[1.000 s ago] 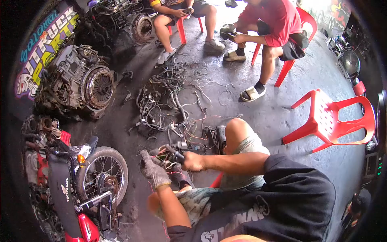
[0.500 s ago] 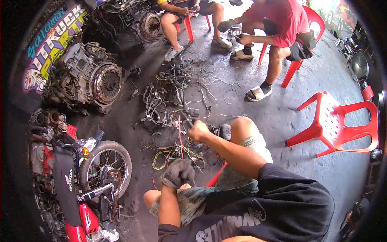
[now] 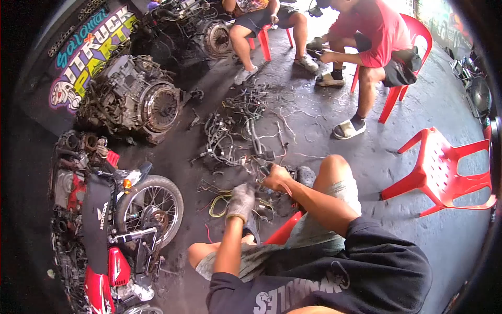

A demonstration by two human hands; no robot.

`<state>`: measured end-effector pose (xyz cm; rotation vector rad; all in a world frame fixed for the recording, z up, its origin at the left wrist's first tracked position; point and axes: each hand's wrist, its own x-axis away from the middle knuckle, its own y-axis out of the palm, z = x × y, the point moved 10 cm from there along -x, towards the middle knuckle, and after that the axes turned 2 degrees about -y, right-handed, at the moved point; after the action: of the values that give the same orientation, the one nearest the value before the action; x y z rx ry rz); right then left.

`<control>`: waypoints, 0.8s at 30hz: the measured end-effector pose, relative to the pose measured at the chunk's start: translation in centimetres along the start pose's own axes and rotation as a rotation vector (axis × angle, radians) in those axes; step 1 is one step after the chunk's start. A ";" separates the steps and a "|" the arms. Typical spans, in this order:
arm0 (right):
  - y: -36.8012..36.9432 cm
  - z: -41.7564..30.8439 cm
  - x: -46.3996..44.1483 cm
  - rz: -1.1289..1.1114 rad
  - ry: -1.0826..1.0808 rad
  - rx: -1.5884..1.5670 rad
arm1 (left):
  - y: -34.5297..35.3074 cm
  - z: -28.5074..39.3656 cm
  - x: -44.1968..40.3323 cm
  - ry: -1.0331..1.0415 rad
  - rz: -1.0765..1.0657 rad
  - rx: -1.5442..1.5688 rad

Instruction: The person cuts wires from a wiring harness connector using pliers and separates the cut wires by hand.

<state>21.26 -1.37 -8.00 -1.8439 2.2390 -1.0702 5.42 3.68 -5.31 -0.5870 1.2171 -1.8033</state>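
My right hand (image 3: 275,178), bare, is closed around dark cabling at the near end of a wiring harness (image 3: 254,137). Its fingers partly hide what they grip. My left hand (image 3: 241,201), in a greyish work glove, reaches up beside it, with its fingertips closed at the same bundle; the exact wire there is too blurred to make out. From my hands the harness trunk runs away across the floor into a tangle of connectors and branches (image 3: 219,138). Loose yellow-green wires (image 3: 218,205) lie on the floor just left of my gloved hand.
A red motorcycle (image 3: 117,267) stands at left, near a greasy engine (image 3: 133,99). Two people sit opposite on red chairs, one in a red shirt (image 3: 384,39). Another red plastic chair (image 3: 436,167) stands at right. Stray wires (image 3: 285,123) cross the floor.
My gloved left hand has moved up and forward from near my knee to the harness, beside my right hand. The pink wire stretched between the hands no longer shows. The view has shifted.
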 end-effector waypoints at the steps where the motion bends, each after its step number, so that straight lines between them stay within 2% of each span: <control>1: 0.2 1.1 -0.2 0.065 0.037 -0.008 | 0.6 -0.8 1.0 -0.264 -0.074 0.376; 2: 0.4 1.4 -0.2 0.059 0.006 0.134 | 2.4 -1.5 2.4 -0.530 -0.144 0.759; 3: -0.7 0.4 0.7 0.197 -0.147 0.289 | 2.8 -1.2 2.3 -0.406 -0.077 0.915; 4: -1.4 -0.7 1.9 0.334 -0.306 0.444 | 3.0 -0.9 3.3 -0.417 -0.077 0.920; 5: -0.8 -0.8 2.3 0.432 -0.456 0.528 | 4.0 -1.5 4.7 -0.573 -0.118 0.969; 6: -0.6 -1.2 2.9 0.430 -0.459 0.528 | 4.8 -2.0 6.0 -0.725 -0.158 1.012; 7: 1.0 0.4 2.0 0.161 -0.276 0.430 | 5.5 -2.5 7.0 -0.873 -0.194 1.058; 8: 2.9 2.2 1.9 -0.107 -0.089 0.329 | 5.3 -3.0 7.3 -0.871 -0.188 1.065; 9: 5.7 3.9 -0.3 -0.267 -0.058 0.277 | 2.4 -4.0 6.9 -0.644 -0.090 0.656; 10: 5.0 1.5 3.7 -0.464 -0.139 -0.092 | -0.8 -3.3 6.4 -0.405 0.005 0.250; 11: 4.4 1.5 3.7 -0.453 -0.149 -0.090 | -1.4 -4.1 6.8 -0.425 -0.007 0.464; 12: 3.6 1.3 3.5 -0.427 -0.149 -0.101 | -2.9 -3.6 6.1 -0.255 0.186 0.481; 14: 4.6 2.0 4.4 -0.405 -0.128 -0.144 | -0.9 -4.5 6.4 -0.293 0.113 0.524; 15: 5.4 2.4 5.0 -0.402 -0.115 -0.160 | 1.3 -5.5 7.0 -0.419 -0.018 0.412; 16: 3.6 2.4 4.2 -0.063 -0.069 0.079 | -2.1 0.5 7.5 -0.460 -0.090 0.519; 18: 1.4 -0.2 5.5 0.313 -0.259 0.415 | 1.3 1.4 8.1 -0.729 -0.279 1.000; 19: 2.0 0.1 4.9 0.316 -0.258 0.492 | 2.2 0.6 8.4 -0.732 -0.281 1.008; 20: 2.5 0.4 4.7 0.323 -0.261 0.501 | 4.3 -0.3 8.7 -0.832 -0.258 1.363; 21: 2.9 1.6 4.6 0.225 -0.126 0.350 | 4.7 0.8 8.4 -0.917 -0.233 1.724; 22: 3.6 2.7 4.4 0.128 0.007 0.191 | 4.2 0.9 7.9 -0.903 -0.237 1.730; 23: 4.7 4.2 4.4 -0.032 0.173 0.003 | 0.9 -0.7 6.6 -0.652 -0.137 1.082; 24: 5.3 5.6 4.3 -0.036 0.177 0.002 | -2.9 -0.3 5.8 -0.397 -0.043 0.437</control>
<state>18.07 -7.56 -13.44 -1.8631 2.3037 -1.2889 1.00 -0.64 -3.24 -0.6748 0.5267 -1.8040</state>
